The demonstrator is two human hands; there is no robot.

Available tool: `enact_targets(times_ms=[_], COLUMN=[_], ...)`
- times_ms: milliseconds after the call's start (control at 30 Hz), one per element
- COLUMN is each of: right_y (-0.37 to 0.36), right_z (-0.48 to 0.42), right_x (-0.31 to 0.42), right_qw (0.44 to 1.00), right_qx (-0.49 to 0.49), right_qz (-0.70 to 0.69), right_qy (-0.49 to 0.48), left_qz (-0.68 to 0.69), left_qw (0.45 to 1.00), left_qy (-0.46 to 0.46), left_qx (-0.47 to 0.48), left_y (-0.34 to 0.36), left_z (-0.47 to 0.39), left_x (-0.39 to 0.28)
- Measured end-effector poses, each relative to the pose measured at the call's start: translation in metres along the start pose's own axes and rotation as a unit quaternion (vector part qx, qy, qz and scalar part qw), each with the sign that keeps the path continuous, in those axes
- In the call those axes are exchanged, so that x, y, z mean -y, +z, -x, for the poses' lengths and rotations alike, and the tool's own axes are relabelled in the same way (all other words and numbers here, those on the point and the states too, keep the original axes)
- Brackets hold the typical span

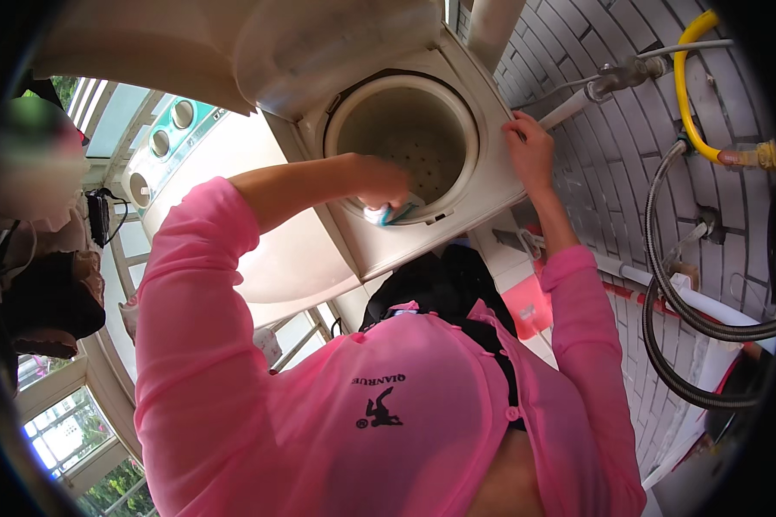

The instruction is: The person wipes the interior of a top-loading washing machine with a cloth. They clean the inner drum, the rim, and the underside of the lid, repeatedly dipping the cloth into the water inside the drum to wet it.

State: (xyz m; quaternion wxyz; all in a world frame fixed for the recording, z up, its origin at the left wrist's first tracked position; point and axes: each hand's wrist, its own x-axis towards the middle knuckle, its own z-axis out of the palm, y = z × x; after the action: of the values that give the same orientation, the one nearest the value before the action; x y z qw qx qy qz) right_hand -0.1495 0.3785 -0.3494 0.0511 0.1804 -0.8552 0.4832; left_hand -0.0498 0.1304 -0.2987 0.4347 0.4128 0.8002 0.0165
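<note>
A twin-tub washing machine stands before me with its round spin tub uncovered. Small holes show in the tub's floor. My left hand, somewhat blurred, reaches over the near rim and holds a white and teal cloth against the rim's inner edge. Its fingertips are partly hidden. My right hand rests on the machine's right top edge, fingers curled over it, with no cloth in it.
A raised lid rises behind the tub. Control knobs sit on the machine's left panel. Along the tiled wall at right run a yellow hose, a braided metal hose and pipes. A red plastic object lies low beside the machine.
</note>
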Motion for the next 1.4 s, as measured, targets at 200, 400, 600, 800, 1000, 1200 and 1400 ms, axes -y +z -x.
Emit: enact_targets(times_ms=[200,400,600,800,1000,1200,1400], right_y=[0.001,0.005,0.000,-0.002,0.000,0.002,0.001], right_z=[0.001,0.001,0.000,0.000,-0.003,-0.003,-0.002], right_x=[-0.002,-0.004,-0.005,0.000,0.001,0.000,0.002], right_qw=[1.000,1.000,1.000,1.000,1.000,1.000,1.000], right_qx=[-0.004,-0.009,0.007,0.016,0.016,0.005,0.012], right_qz=[0.011,-0.007,0.013,0.021,0.015,0.014,0.017], right_qy=[-0.017,-0.010,-0.015,0.003,-0.017,-0.018,-0.005], left_qz=[-0.082,-0.182,-0.142,0.015,0.152,0.346,0.546], left_qw=[0.989,0.976,0.986,0.992,0.949,0.840,0.712], left_qy=[-0.109,-0.119,-0.088,-0.022,-0.051,-0.164,-0.222], left_qx=[0.062,0.019,0.001,-0.122,-0.272,-0.385,-0.381], left_y=[0.014,0.026,0.022,0.006,0.001,0.013,0.031], left_z=[0.040,0.047,0.023,-0.001,-0.043,-0.052,-0.043], left_x=[0.035,0.051,0.015,-0.018,-0.023,-0.034,-0.043])
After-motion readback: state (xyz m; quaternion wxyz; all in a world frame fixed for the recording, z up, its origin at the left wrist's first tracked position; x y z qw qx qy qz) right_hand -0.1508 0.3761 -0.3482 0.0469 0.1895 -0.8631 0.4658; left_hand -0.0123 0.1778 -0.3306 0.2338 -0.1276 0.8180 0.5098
